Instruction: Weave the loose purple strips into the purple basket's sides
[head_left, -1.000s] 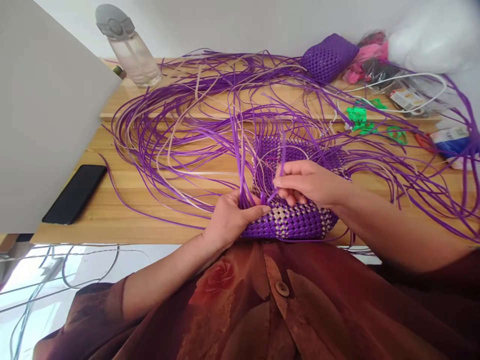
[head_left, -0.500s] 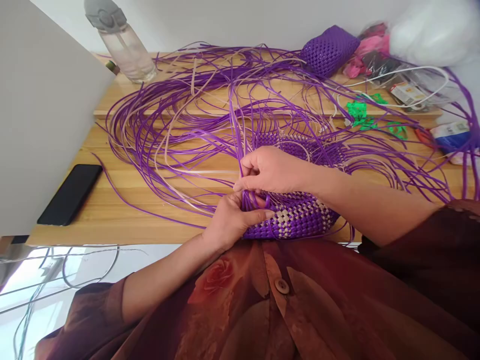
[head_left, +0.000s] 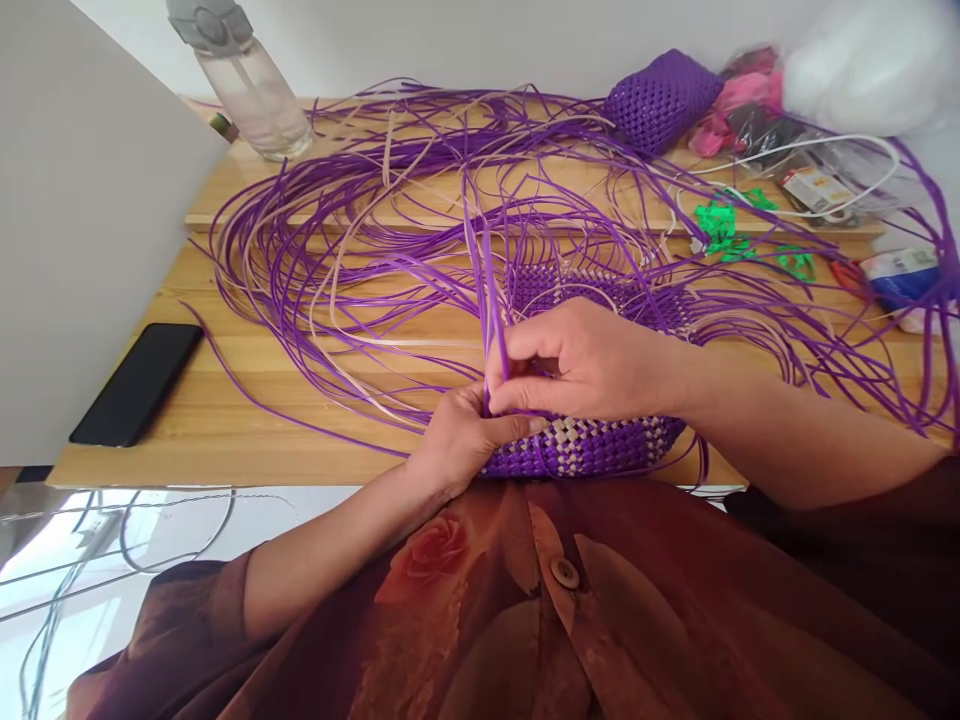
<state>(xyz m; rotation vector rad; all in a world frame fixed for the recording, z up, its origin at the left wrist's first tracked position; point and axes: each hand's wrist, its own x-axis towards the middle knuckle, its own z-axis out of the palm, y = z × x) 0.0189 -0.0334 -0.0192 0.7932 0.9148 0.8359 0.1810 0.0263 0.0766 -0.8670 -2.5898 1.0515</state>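
A purple and beige woven basket [head_left: 600,445] lies at the table's front edge, against my shirt. My left hand [head_left: 461,435] grips its left end, the thumb pressed on the weave and the fingers hidden behind. Just above, my right hand [head_left: 570,360] pinches a purple strip [head_left: 496,310] between thumb and fingertips. Other strips stand up beside that one. Behind my right hand, the far woven side [head_left: 577,285] shows, with loose strips coming off it. My right hand covers the middle of the work.
Long loose strips [head_left: 262,250] spread across the table to the left and back. A phone [head_left: 139,385] lies at left, a water bottle [head_left: 247,90] stands behind. A purple woven piece [head_left: 660,100], green scraps [head_left: 716,225] and a white cable [head_left: 896,160] are at the back right.
My right hand has moved slightly right and down, nearer the basket's edge. A purple strip now stands up from its fingertips. My left hand keeps its hold.
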